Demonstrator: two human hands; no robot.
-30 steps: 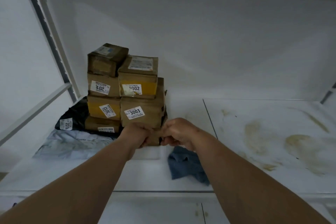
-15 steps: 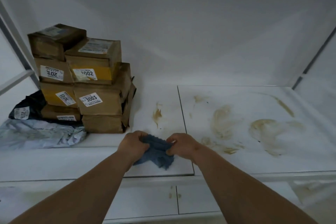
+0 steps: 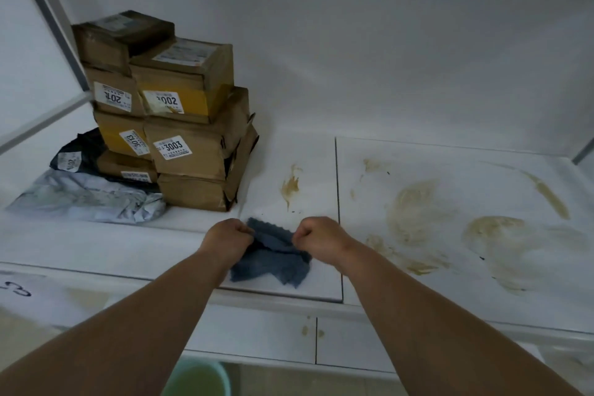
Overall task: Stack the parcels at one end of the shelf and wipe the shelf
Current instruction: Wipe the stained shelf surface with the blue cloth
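Observation:
Several brown cardboard parcels (image 3: 189, 145) with white number labels stand stacked at the left end of the white shelf (image 3: 321, 151). Beside them lie a black mailer bag (image 3: 75, 156) and a grey mailer bag (image 3: 93, 196). A blue cloth (image 3: 273, 259) lies near the shelf's front edge. My left hand (image 3: 226, 236) grips its left side and my right hand (image 3: 321, 239) grips its right side, both fisted, a little apart. Brown stains (image 3: 414, 209) smear the right half of the shelf, with a smaller brown stain (image 3: 291, 185) near the parcels.
A seam (image 3: 337, 202) divides the shelf into two panels. A metal upright (image 3: 54, 19) rises at the left behind the parcels. Below the shelf front, a pale green bucket (image 3: 196, 378) shows at the bottom edge. The wall stands close behind.
A second ago both hands were at the lowest box of the stack with the cloth lying below. They came down onto the cloth, gripped it, and have now drawn slightly apart.

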